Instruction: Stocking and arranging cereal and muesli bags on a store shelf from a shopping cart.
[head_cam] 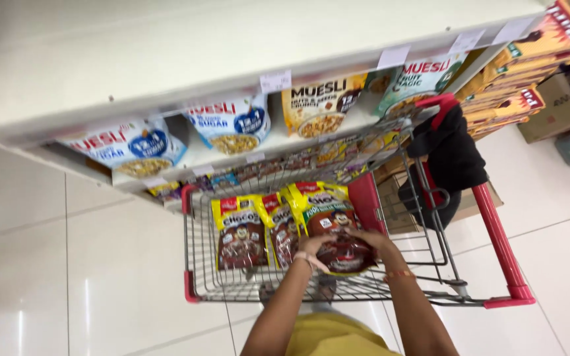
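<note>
The cereal pouch is a glossy bag, yellow along its top and chocolate brown below, with a green band across its front and a picture of dark cereal; it stands in the wire basket of the shopping cart, pressed between both hands. The left hand is curled round the pouch's lower left edge and the right hand is closed on its right side, so each hand grips the same pouch. Just left of the left hand stand two more pouches of the same yellow and brown kind, making three in the cart. The lower part of the held pouch is covered by the fingers, and the hands' palms cannot be seen. Beyond the hands, a white shelf carries four muesli bags, two blue and white, one orange, one green; a lower row of packs shows behind the cart's wire, too blurred to count. Right of the right hand, a black bag hangs by the cart's red handle.
</note>
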